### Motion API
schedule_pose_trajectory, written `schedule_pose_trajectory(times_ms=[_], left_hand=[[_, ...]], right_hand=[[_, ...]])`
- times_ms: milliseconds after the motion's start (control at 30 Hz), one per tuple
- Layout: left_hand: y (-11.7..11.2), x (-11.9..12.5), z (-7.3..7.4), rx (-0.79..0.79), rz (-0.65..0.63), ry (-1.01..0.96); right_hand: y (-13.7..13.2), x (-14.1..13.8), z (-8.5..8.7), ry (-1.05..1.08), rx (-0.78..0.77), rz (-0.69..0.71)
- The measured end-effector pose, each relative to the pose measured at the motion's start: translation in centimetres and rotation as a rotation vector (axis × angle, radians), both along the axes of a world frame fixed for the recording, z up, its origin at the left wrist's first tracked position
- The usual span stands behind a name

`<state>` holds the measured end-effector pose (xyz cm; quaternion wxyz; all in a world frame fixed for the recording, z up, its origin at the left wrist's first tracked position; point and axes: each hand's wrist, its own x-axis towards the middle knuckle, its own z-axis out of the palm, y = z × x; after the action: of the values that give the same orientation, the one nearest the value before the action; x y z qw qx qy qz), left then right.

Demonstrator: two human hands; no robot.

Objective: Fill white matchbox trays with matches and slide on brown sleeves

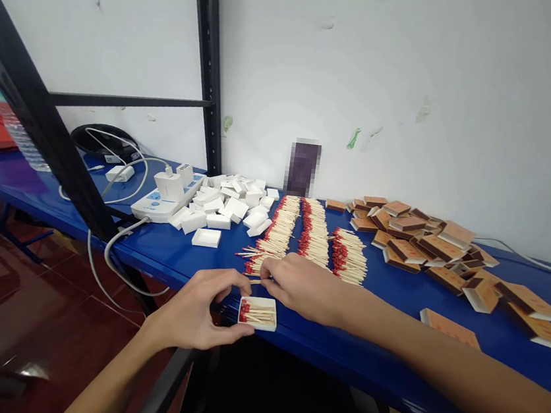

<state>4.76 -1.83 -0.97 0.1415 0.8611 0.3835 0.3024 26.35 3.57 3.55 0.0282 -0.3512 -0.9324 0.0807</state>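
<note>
- At the near edge of the table (389,300), I see one tray (273,327) with loose matches (258,316) in it, between the thumb and finger of the left hand (194,307).
- The right hand (301,286) is farther than this tray, at the near ends of the match rows (315,234).
- These three rows lie side by side in the middle.
- To their left I find the tray heap (232,209), then the power strip (148,207).
- To their right lies the matchbox pile (431,241).
- Behind everything stands the wall (394,81).
</note>
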Motion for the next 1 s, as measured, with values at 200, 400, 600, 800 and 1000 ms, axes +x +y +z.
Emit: schedule_pose_trajectory(times_ms=[200, 400, 600, 800, 1000], left_hand=[[-0.1, -0.1, 0.0, -0.004, 0.005, 0.001], [-0.1, 0.0, 0.0, -0.001, 0.014, -0.023], [0.1, 0.5, 0.3, -0.034, 0.047, -0.098], [0.2, 0.6, 0.2, -0.02, 0.037, -0.125], [0.1, 0.4, 0.1, 0.022, 0.037, -0.084]], right_hand=[[-0.2, 0.2, 0.2, -0.045, -0.014, 0.012], [-0.4, 0.6, 1.2, -0.021, -0.061, 0.007], [-0.8, 1.5, 1.8, 0.05, -0.083, 0.035], [-1.8, 1.5, 1.9, 0.104, -0.173, 0.081], [-2.0, 1.0, 1.7, 0.107, -0.18, 0.118]])
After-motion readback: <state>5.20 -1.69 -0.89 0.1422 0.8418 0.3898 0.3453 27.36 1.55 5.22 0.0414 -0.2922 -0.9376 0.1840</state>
